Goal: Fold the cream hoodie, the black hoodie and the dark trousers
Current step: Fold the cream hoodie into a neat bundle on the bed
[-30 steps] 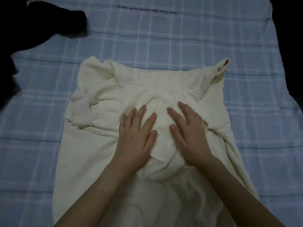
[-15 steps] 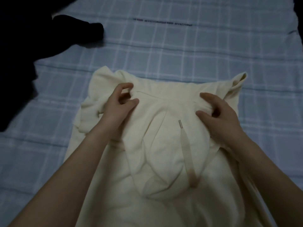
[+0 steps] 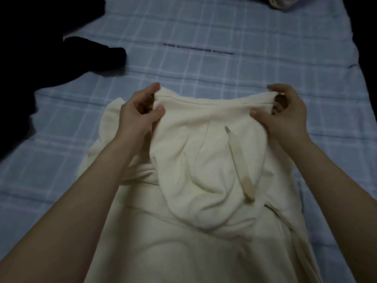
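Between left hand [image 3: 138, 113] and right hand [image 3: 285, 115], cream hoodie [image 3: 204, 170]

A pale blue checked sheet [image 3: 204, 78] with 1 line of dark print [image 3: 197, 49] carries the cream hoodie [image 3: 204, 237] in the middle, dark clothing [image 3: 40, 58] along its left side and a crumpled beige thing [image 3: 281, 2] at the far edge.

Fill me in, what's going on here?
A person is partway through folding the cream hoodie on a blue checked sheet. The left hand and right hand each grip a corner of its far edge, fingers curled over the fabric. The hood lies flipped down onto the body, with a drawstring across it. Dark clothes sit untouched at the far left.
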Available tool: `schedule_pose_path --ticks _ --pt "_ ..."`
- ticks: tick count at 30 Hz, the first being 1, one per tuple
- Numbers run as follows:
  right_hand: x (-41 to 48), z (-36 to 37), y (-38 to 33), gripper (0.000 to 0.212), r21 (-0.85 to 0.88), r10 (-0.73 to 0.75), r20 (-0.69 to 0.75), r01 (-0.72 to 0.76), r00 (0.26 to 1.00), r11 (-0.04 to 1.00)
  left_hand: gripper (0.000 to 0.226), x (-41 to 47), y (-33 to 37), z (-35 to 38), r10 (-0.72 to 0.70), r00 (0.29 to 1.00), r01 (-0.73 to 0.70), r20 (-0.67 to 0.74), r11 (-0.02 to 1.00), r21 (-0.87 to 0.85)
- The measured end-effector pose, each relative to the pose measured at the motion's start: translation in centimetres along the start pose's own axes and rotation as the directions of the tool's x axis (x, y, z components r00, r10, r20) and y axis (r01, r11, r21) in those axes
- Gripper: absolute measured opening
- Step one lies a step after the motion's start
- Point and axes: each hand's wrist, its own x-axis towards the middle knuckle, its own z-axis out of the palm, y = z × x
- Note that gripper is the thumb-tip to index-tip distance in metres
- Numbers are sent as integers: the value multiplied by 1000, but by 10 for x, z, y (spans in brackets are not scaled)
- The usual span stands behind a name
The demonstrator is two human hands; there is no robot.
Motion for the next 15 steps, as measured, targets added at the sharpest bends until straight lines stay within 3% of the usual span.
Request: schedule_pose_path --ticks 5,7,10,13,15 --pt "2 12 32 58 -72 147 100 -140 984 988 51 9 -35 18 -45 999 50 -27 973 226" --pt "3 5 18 64 -226 168 122 -138 978 964 55 7 -24 22 -45 998 60 -50 938 342" --pt "-24 1 -20 62 -507 89 134 -9 987 862 57 -31 4 36 5 999 -33 43 743 669" --pt "-93 27 -42 60 -464 64 274 73 960 883 57 -96 5 57 132 939 -339 317 514 788" --pt "-130 45 -25 63 -568 56 345 161 937 807 60 -117 -21 61 97 918 -389 383 399 830"
